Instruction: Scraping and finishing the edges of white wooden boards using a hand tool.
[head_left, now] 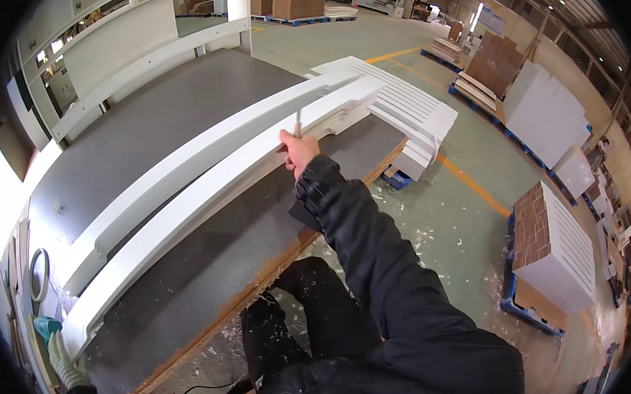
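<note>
My bare right hand (300,153) is closed at the side of the nearer long white rail (208,162), toward its far part. Out of the top of the fist stands a slim grey metal tool (299,121); its kind does not show. My left hand (64,361), in a pale knit glove, is at the near end of the same rail, its fingers against the end. A teal patch (47,326) shows by its fingertips; I cannot tell whether it belongs to the glove. A second curved white rail (179,154) lies alongside, farther left. Both have shaped ends.
The rails lie on a dark workbench (184,290) with a worn brown edge. White slatted panels (410,97) are stacked past its far end. A white frame rack (157,54) stands at the left. Pallets with panels (557,243) stand right. Shavings litter the floor (437,235).
</note>
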Demonstrator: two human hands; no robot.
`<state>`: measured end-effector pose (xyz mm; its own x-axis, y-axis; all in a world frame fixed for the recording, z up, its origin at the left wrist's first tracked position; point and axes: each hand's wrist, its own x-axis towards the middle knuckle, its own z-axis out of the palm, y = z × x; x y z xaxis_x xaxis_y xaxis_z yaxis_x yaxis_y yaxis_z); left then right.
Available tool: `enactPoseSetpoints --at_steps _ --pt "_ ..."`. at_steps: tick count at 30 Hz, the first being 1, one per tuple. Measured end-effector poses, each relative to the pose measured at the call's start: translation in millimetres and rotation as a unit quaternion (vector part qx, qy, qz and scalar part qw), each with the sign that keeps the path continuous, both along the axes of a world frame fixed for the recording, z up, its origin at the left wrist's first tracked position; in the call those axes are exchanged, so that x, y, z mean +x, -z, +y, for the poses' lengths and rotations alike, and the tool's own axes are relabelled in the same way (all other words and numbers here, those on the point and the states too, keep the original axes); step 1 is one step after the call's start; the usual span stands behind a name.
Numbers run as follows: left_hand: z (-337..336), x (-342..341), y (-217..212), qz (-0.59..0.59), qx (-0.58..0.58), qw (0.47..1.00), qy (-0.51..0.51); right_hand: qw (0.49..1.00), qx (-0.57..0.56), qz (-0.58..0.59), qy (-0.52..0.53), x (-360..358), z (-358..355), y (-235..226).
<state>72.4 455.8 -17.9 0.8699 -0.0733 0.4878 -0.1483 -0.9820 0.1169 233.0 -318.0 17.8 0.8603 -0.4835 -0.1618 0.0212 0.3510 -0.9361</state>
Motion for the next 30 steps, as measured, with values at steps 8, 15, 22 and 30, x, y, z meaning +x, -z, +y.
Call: enactPoseSetpoints --at_steps 8,15,22,30 --pt "-95 25 -54 0.175 0.123 0.976 0.03 0.95 -0.308 0.025 -0.036 -63 23 72" --pt "-278 228 -79 0.111 0.011 0.973 0.201 0.921 -0.389 -0.038 0.015 -107 34 85" --pt "-355 346 -46 0.264 0.046 0.957 0.109 0.925 -0.376 -0.047 0.033 -108 52 77" --pt "-369 250 -108 0.1 -0.12 0.961 0.227 0.923 -0.374 -0.067 0.055 -113 36 84"
